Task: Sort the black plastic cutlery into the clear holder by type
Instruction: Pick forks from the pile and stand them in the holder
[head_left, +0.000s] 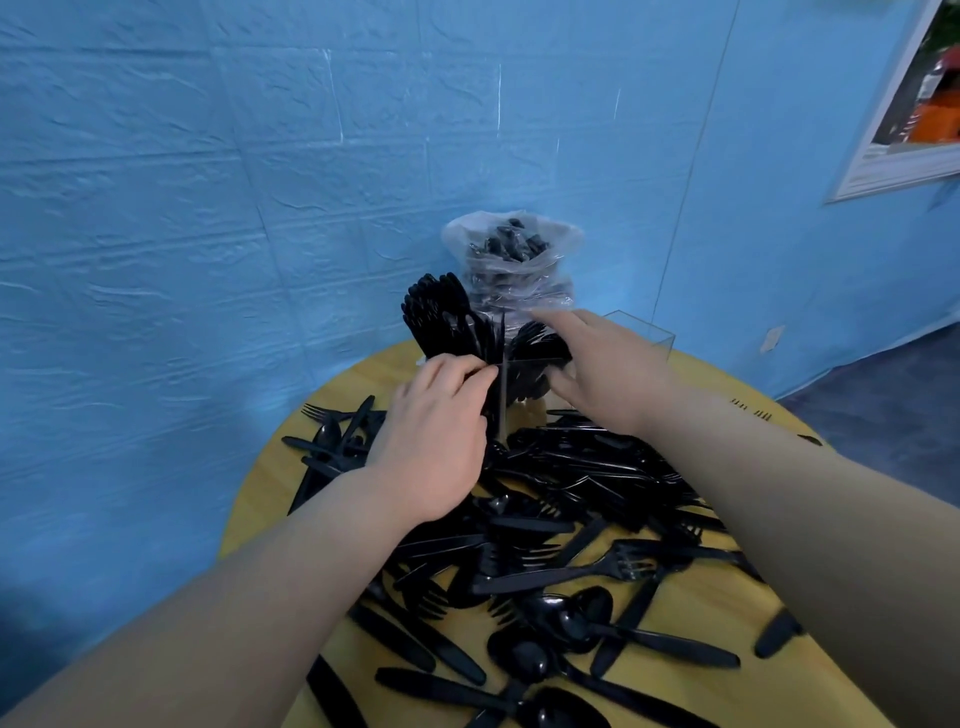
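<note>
From the head camera, the left hand (436, 441) reaches to the far edge of the round yellow table (727, 623), its fingers curled, with thumb and forefinger pinched at the near left part of the clear holder (644, 332); a dark piece seems to sit in that pinch, but which kind it is cannot be told. The right hand (602, 369) is spread wide, fingers straight and relaxed, palm against the front of the holder's middle part, the thumb pressing low on its clear wall, gripping nothing. The holder stands at the far edge of the table against the blue wall (208, 208); its left compartment is packed with upright black pieces (441, 312) fanning out above the left hand, the middle one holds a darker bunch (535, 338) partly hidden by the right hand, and the right compartment shows only clear walls. Just behind the holder stands a clear plastic bag (511, 249) with more black pieces inside. The loose pile of forks, knives and spoons (571, 519) covers the table between and beneath both forearms, spreading to the near edge, with spoons (566, 618) toward the near side. A framed poster (914, 104) hangs on the wall at the far right.
</note>
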